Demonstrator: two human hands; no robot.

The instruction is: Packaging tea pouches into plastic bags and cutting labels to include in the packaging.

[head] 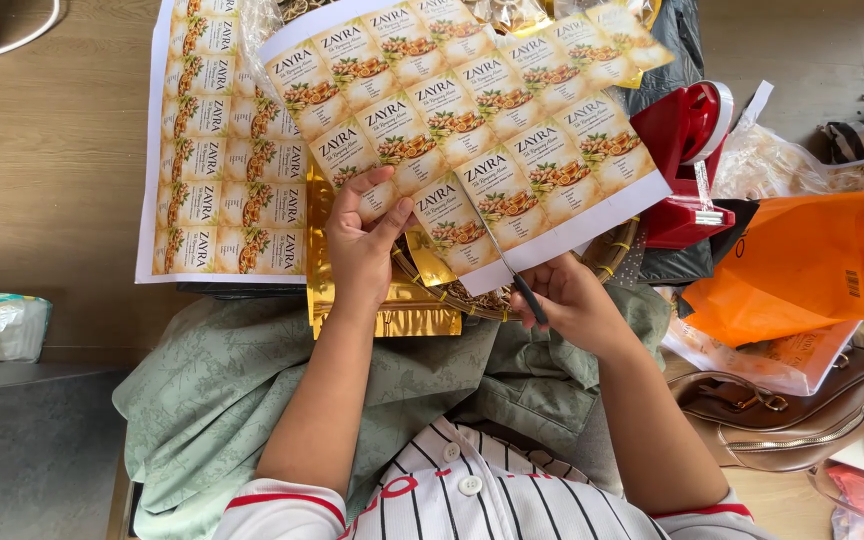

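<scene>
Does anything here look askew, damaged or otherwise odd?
Nothing looks damaged or spilled. The left hand holds a label sheet tilted, while the right hand works scissors into its lower edge. A second label sheet lies flat on the floor.

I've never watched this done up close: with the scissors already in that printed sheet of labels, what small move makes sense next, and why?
Probably close the scissors and push the cut a little farther up the pale gap between two label columns. The right hand has the blades just inside the sheet of labels at its lower edge, and the left hand pinches the sheet beside the cut, holding it steady. Most of that column line looks uncut.
</scene>
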